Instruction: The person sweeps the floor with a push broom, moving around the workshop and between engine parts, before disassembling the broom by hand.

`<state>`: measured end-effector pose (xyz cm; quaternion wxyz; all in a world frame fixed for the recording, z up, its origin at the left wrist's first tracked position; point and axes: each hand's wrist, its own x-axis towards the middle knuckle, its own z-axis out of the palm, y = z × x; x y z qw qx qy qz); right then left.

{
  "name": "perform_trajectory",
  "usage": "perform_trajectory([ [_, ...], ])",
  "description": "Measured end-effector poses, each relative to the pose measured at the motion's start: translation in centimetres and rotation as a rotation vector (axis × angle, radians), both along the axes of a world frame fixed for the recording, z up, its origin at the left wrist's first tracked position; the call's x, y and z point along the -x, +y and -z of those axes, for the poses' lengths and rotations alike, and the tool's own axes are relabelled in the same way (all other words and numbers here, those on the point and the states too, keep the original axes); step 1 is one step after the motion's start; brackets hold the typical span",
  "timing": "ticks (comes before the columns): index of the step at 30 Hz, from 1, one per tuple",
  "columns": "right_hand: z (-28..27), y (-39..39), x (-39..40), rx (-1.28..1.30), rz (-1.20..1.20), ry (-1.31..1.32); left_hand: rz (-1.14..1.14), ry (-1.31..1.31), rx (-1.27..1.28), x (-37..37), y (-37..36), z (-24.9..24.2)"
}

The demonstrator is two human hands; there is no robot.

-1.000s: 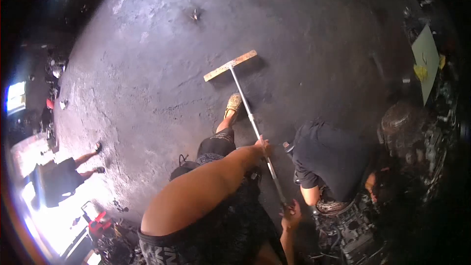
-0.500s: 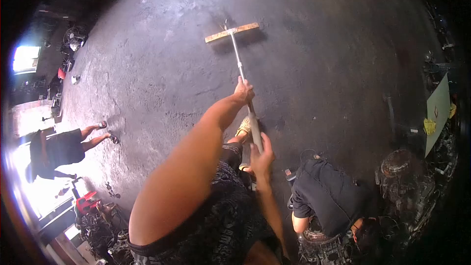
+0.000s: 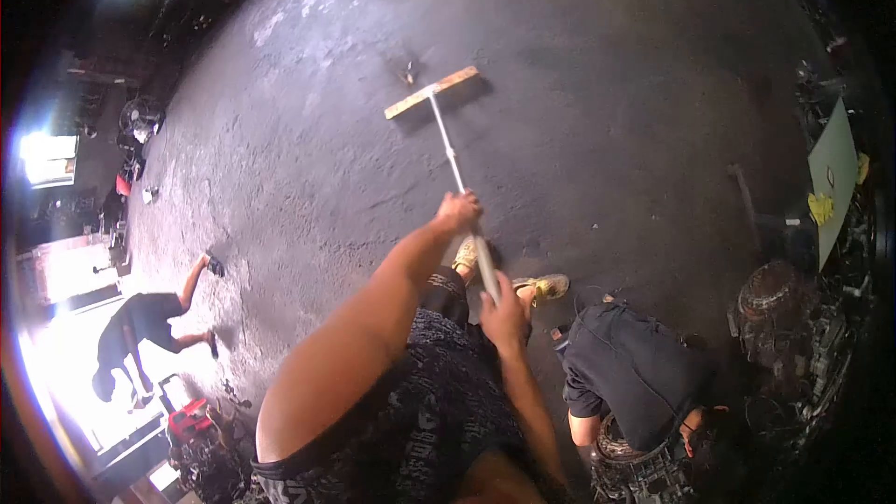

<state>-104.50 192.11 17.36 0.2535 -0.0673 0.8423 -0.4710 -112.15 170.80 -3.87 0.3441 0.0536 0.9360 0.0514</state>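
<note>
I hold a long push broom with both hands. Its metal handle [image 3: 449, 149] runs from my hands up to a wooden head [image 3: 432, 91] lying on the dark concrete floor [image 3: 607, 84]. My left hand [image 3: 458, 210] grips the handle higher up, arm stretched forward. My right hand [image 3: 504, 303] grips the handle's near end, close to my body. A small bit of debris [image 3: 408, 68] lies just beyond the broom head. My feet in yellowish shoes [image 3: 541, 287] stand below the handle.
A person in a black shirt [image 3: 630, 369] crouches at my right over engine parts [image 3: 644, 476]. More machinery [image 3: 793, 317] lines the right edge, with a pale board [image 3: 833, 182]. Another person [image 3: 140, 327] bends over at the far left near a bright doorway.
The broom head has come back toward me and tilted after being pushed far out. My left hand slid lower in view. The person at left has bent over.
</note>
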Motion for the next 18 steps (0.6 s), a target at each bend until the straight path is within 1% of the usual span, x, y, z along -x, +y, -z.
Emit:
perform_trajectory([
  [1, 3.0, -0.3, 0.5, 0.054, 0.008, -0.034, -0.010, 0.046, 0.079, 1.0, -0.4, -0.4],
  [2, 1.8, -0.7, 1.8, 0.010, -0.046, 0.012, 0.045, -0.025, 0.127, 2.7, -1.1, -1.1],
  [3, 1.6, 0.0, 2.8, 0.038, -0.052, 0.065, 0.086, -0.004, 0.117, 3.7, -0.2, -1.5],
  [5, 1.0, 4.1, 4.4, 0.055, -0.038, 0.153, 0.168, 0.043, 0.100, 5.5, 1.5, -1.9],
  [6, 0.4, 7.4, 4.7, 0.051, -0.011, 0.179, 0.227, 0.086, 0.076, 5.5, 3.9, -2.4],
  [7, -0.5, 10.9, 5.1, 0.047, 0.020, 0.206, 0.305, 0.030, 0.036, 6.0, 7.3, -3.8],
  [8, -2.8, 15.3, 6.0, 0.029, 0.051, -0.059, 0.386, -0.024, 0.001, 6.7, 11.4, -5.7],
  [9, -3.2, 20.5, 5.9, 0.125, 0.104, -0.143, 0.337, -0.026, -0.092, 6.9, 15.8, -7.9],
  [10, -4.9, 25.3, 6.1, 0.146, 0.199, -0.251, 0.286, -0.035, -0.191, 6.8, 20.6, -9.9],
  [11, -7.1, 30.0, 6.1, 0.167, 0.292, -0.360, 0.301, -0.095, -0.227, 6.8, 25.5, -11.2],
  [12, -8.9, 34.5, 5.8, 0.180, 0.350, -0.348, 0.337, -0.157, -0.286, 6.6, 30.2, -10.0],
  [13, -10.3, 38.7, 5.4, 0.193, 0.403, -0.336, 0.405, -0.084, -0.405, 6.0, 34.2, -9.2],
  [15, -12.3, 46.0, 4.4, 0.217, 0.398, -0.370, 0.475, -0.070, -0.520, 5.8, 40.8, -11.1],
  [16, -14.6, 47.0, 4.6, 0.139, 0.405, -0.390, 0.483, -0.124, -0.514, 6.1, 43.3, -14.0],
  [17, -17.3, 47.9, 5.4, 0.063, 0.407, -0.407, 0.483, -0.144, -0.533, 6.1, 45.2, -14.7],
  [18, -18.9, 48.7, 6.3, -0.011, 0.404, -0.418, 0.480, -0.157, -0.549, 6.6, 46.7, -15.2],
])
